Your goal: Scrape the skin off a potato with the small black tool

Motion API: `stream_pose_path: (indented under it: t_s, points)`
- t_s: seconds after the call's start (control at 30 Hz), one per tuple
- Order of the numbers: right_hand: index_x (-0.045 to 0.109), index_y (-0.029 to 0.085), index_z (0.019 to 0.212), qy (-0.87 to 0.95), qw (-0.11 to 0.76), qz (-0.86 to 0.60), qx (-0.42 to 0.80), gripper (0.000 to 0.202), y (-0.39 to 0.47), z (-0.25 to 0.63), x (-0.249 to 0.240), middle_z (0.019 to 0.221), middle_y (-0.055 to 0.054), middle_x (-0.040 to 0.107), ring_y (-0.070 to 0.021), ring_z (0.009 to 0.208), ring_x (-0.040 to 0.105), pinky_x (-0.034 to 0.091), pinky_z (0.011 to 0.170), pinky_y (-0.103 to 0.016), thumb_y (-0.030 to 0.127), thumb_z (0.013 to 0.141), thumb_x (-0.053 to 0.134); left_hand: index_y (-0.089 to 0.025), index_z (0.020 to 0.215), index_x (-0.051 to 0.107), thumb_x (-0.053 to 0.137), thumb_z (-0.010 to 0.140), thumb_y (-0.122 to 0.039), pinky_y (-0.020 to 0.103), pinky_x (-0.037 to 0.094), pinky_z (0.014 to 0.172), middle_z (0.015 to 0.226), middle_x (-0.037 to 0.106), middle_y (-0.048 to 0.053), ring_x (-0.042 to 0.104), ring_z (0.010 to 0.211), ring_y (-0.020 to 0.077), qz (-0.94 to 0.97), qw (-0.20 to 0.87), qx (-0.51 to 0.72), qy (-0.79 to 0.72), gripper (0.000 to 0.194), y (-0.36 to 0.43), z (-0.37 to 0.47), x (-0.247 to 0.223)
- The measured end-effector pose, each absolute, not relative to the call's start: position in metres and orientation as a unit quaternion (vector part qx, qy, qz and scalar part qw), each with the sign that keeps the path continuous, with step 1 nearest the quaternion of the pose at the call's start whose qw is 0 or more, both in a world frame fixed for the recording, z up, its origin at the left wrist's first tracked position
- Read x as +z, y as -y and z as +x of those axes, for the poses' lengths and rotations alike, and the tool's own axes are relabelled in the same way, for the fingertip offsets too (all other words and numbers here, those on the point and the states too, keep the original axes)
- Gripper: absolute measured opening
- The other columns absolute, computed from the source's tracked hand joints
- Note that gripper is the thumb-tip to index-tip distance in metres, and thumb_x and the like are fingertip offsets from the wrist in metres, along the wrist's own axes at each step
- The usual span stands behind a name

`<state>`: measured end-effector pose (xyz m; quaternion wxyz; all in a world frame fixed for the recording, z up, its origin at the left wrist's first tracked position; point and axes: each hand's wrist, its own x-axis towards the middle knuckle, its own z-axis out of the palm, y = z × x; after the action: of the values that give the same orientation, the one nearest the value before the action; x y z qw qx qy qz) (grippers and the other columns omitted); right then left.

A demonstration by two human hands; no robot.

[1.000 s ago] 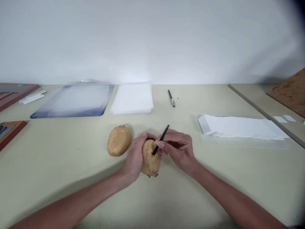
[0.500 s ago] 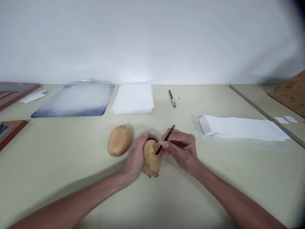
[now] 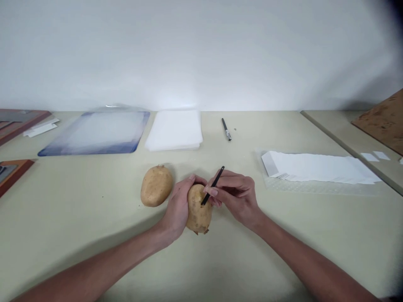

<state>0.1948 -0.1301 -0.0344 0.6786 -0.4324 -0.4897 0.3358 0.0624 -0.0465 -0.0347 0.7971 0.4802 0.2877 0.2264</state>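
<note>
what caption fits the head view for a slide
Left hand cups a potato as the right hand holds a slim black tool against its surface, another potato nearby.

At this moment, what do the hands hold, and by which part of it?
The left hand holds a potato around its left side; the right hand pinches a slim black tool near its middle.

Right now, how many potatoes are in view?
2: one potato held in the left hand, the other potato on the table just left of that hand. None looks hidden.
</note>
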Motion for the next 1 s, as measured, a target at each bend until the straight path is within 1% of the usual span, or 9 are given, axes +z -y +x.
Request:
stream_pose_path:
  t_s: [0.17, 0.33, 0.47, 0.6, 0.8, 0.9, 1.0]
  points:
    - [0.085, 0.021, 0.084, 0.497, 0.668, -0.436, 0.342, 0.004, 0.1309, 0.1943, -0.0322, 0.074, -0.003, 0.063, -0.0103, 0.057, 0.054, 0.044, 0.050, -0.025, 0.019, 0.087, 0.081, -0.018, 0.085, 0.064, 0.045, 0.100, -0.047, 0.029, 0.053, 0.061, 0.065, 0.070, 0.005, 0.069, 0.067, 0.0218, 0.474, 0.801, 0.229, -0.286, 0.038, 0.0466, 0.0632, -0.0348]
    - [0.086, 0.023, 0.087, 0.501, 0.665, -0.435, 0.342, 0.004, 0.1304, 0.1947, -0.0306, 0.074, -0.003, 0.064, -0.0109, 0.056, 0.057, 0.048, 0.048, -0.024, 0.025, 0.086, 0.083, -0.017, 0.086, 0.066, 0.047, 0.099, -0.046, 0.027, 0.050, 0.056, 0.066, 0.070, 0.005, 0.068, 0.064, 0.0208, 0.471, 0.797, 0.235, -0.296, 0.037, 0.0466, 0.0627, -0.0355]
    - [0.086, 0.023, 0.088, 0.504, 0.669, -0.422, 0.348, 0.005, 0.1311, 0.1956, -0.0313, 0.076, -0.004, 0.066, -0.0105, 0.055, 0.057, 0.048, 0.046, -0.023, 0.025, 0.085, 0.084, -0.017, 0.083, 0.065, 0.047, 0.099, -0.048, 0.028, 0.051, 0.056, 0.071, 0.071, 0.006, 0.067, 0.063, 0.0206, 0.474, 0.795, 0.229, -0.300, 0.039, 0.0464, 0.0619, -0.0358]
    - [0.086, 0.024, 0.094, 0.489, 0.685, -0.408, 0.353, 0.011, 0.1310, 0.1964, -0.0344, 0.078, -0.004, 0.066, -0.0106, 0.056, 0.057, 0.048, 0.049, -0.025, 0.019, 0.086, 0.082, -0.017, 0.080, 0.065, 0.047, 0.099, -0.047, 0.027, 0.052, 0.057, 0.076, 0.071, 0.007, 0.068, 0.069, 0.0204, 0.482, 0.789, 0.229, -0.304, 0.039, 0.0458, 0.0618, -0.0361]
    - [0.086, 0.024, 0.095, 0.497, 0.685, -0.405, 0.346, 0.014, 0.1288, 0.1965, -0.0355, 0.080, -0.003, 0.066, -0.0093, 0.056, 0.056, 0.046, 0.050, -0.024, 0.014, 0.086, 0.081, -0.017, 0.082, 0.065, 0.044, 0.100, -0.046, 0.026, 0.049, 0.056, 0.068, 0.069, 0.006, 0.067, 0.065, 0.0201, 0.485, 0.793, 0.226, -0.292, 0.040, 0.0458, 0.0619, -0.0352]
    - [0.086, 0.024, 0.095, 0.502, 0.677, -0.406, 0.355, 0.015, 0.1290, 0.1965, -0.0342, 0.078, -0.003, 0.066, -0.0095, 0.056, 0.056, 0.047, 0.049, -0.023, 0.014, 0.086, 0.081, -0.017, 0.085, 0.065, 0.046, 0.100, -0.047, 0.027, 0.049, 0.057, 0.069, 0.070, 0.006, 0.067, 0.064, 0.0199, 0.482, 0.792, 0.226, -0.298, 0.039, 0.0455, 0.0614, -0.0364]
    - [0.086, 0.023, 0.092, 0.502, 0.673, -0.407, 0.359, 0.011, 0.1301, 0.1966, -0.0325, 0.077, -0.004, 0.067, -0.0096, 0.056, 0.057, 0.047, 0.048, -0.023, 0.015, 0.085, 0.082, -0.017, 0.085, 0.065, 0.046, 0.100, -0.047, 0.028, 0.051, 0.061, 0.071, 0.069, 0.006, 0.065, 0.063, 0.0190, 0.480, 0.792, 0.225, -0.304, 0.039, 0.0449, 0.0610, -0.0382]
